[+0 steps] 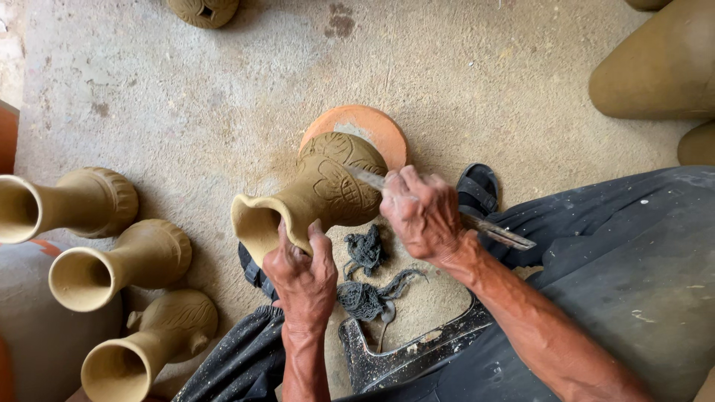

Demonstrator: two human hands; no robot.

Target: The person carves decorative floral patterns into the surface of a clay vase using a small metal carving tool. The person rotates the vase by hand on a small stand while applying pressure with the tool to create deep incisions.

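An unfired clay vase (324, 190) with carved patterns on its round body lies tilted, its flared mouth toward me. My left hand (304, 277) grips the vase's neck just below the rim. My right hand (423, 212) holds a thin flat metal blade (497, 233), whose tip (366, 177) touches the carved belly of the vase. The vase's base rests against an orange clay disc (378, 126) on the floor.
Three similar clay vases (89, 199) (123, 264) (153, 339) stand at the left. Larger clay pots (659, 67) sit at the top right, another (202, 10) at the top edge. Dark rags (365, 249) and a black tray (406, 353) lie between my dark-trousered legs (633, 268). Sandal (477, 187) on concrete floor.
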